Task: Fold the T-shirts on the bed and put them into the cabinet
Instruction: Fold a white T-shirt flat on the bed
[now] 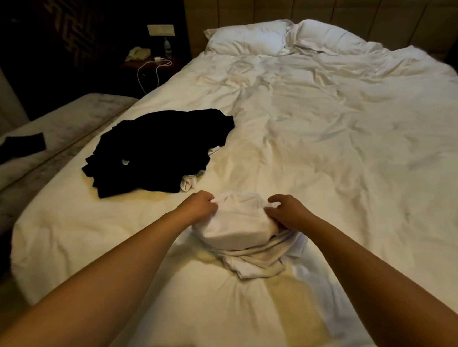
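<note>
A crumpled white T-shirt (241, 230) lies bunched on the white bed (334, 143) near its foot. My left hand (199, 205) grips the shirt's left side with curled fingers. My right hand (285, 212) pinches its right side, thumb and fingers curled into the cloth. The shirt's lower part spills toward me in loose folds. To the left, a heap of black T-shirts (158, 151) lies on the bed, with a bit of another white garment (190, 182) poking out from under its near edge.
Two white pillows (287, 38) sit at the headboard. A bench (33, 141) with a dark item runs along the bed's left side. Behind it, a nightstand (149, 57) holds a phone, a bottle and a white cable.
</note>
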Available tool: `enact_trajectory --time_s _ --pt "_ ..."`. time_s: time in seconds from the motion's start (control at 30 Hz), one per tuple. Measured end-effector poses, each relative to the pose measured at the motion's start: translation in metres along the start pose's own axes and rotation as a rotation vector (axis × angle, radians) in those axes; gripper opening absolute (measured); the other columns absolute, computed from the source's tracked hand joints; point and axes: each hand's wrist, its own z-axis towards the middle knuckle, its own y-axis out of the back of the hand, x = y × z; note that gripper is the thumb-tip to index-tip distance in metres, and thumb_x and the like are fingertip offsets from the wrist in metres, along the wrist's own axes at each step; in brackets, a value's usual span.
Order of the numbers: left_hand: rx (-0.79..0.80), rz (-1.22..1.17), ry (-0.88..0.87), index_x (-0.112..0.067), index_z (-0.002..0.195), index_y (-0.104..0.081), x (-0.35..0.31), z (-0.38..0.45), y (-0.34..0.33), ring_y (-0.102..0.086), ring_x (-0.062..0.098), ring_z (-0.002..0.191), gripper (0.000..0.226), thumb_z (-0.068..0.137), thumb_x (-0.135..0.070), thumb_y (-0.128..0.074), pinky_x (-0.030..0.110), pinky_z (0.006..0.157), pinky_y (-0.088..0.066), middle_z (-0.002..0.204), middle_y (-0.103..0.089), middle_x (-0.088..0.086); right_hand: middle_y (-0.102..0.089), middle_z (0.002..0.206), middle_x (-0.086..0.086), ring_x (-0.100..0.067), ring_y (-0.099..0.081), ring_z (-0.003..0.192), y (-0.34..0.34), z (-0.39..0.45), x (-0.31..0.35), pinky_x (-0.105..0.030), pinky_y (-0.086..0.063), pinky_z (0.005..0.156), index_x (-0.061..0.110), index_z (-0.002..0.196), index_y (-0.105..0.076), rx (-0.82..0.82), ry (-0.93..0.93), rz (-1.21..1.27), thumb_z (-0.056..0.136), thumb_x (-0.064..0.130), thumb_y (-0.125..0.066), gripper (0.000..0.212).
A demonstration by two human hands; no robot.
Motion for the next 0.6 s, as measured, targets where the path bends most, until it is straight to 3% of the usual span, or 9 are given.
enact_trajectory --time_s 0.1,0.17,0.27,0.37,0.47,0.53,0.6 --pt "0.003 -0.027 -0.184 -0.021 0.095 -0.067 0.006 0.001 -0.006 -0.063 0.02 0.088 0.009 0.095 -0.022 -0.059 0.029 0.07 -0.043 0.092 -0.068 -0.001 -0.067 0.092 -0.003 -0.019 -0.061 0.075 -0.004 -0.004 0.003 -0.025 -0.048 0.069 0.013 0.111 -0.065 0.054 0.06 0.015 0.097 0.037 -0.059 0.029" --pt "0.038 -0.249 -0.251 -0.019 0.094 -0.07 0.0 0.0 -0.01 -0.062 0.014 0.088 0.005 0.095 -0.022 -0.065 0.022 0.073 -0.043 0.092 -0.069 -0.004 -0.06 0.079 0.003 -0.019 -0.055 0.074 -0.003 -0.005 0.003 -0.026 -0.042 0.068 0.015 0.09 -0.065 0.023 0.11 0.011 0.096 0.036 -0.06 0.022" --pt "0.018 -0.378 -0.208 -0.014 0.094 -0.074 -0.008 0.004 -0.008 -0.063 0.01 0.083 0.028 0.09 -0.041 -0.072 0.022 0.072 -0.045 0.092 -0.071 -0.002 -0.062 0.085 0.007 -0.014 -0.057 0.082 0.003 -0.008 0.002 -0.028 -0.043 0.075 0.023 0.088 -0.066 -0.084 0.171 0.136 0.092 0.037 -0.067 0.015" --pt "0.077 -0.413 -0.158 -0.008 0.091 -0.072 -0.014 0.004 -0.003 -0.058 0.012 0.073 0.051 0.083 -0.058 -0.072 0.027 0.064 -0.04 0.079 -0.063 -0.002 -0.06 0.077 0.006 -0.01 -0.053 0.074 0.011 -0.013 0.005 -0.026 -0.04 0.072 0.012 0.078 -0.065 -0.124 0.201 0.287 0.092 0.033 -0.067 0.026" --pt "0.025 -0.381 -0.22 -0.017 0.092 -0.073 -0.032 0.006 -0.002 -0.052 0.011 0.072 0.041 0.086 -0.057 -0.07 0.026 0.064 -0.038 0.078 -0.057 -0.006 -0.053 0.073 -0.009 -0.015 -0.047 0.07 0.021 -0.015 0.009 -0.031 -0.037 0.069 -0.005 0.082 -0.062 -0.136 0.259 0.364 0.092 0.029 -0.068 0.037" --pt "-0.041 -0.447 -0.291 -0.019 0.085 -0.072 -0.049 0.004 0.0 -0.055 0.01 0.072 0.025 0.092 -0.043 -0.069 0.021 0.064 -0.041 0.073 -0.061 -0.007 -0.053 0.072 -0.011 -0.017 -0.046 0.07 0.03 -0.02 0.012 -0.032 -0.037 0.069 -0.005 0.081 -0.063 -0.132 0.285 0.401 0.093 0.027 -0.067 0.035" --pt "-0.106 -0.555 -0.318 -0.021 0.078 -0.067 -0.06 0.003 0.003 -0.054 0.005 0.07 0.023 0.096 -0.034 -0.065 0.019 0.065 -0.042 0.071 -0.06 -0.01 -0.054 0.072 -0.009 -0.018 -0.046 0.07 0.034 -0.023 0.015 -0.033 -0.037 0.069 -0.003 0.08 -0.064 -0.122 0.297 0.404 0.095 0.026 -0.065 0.032"
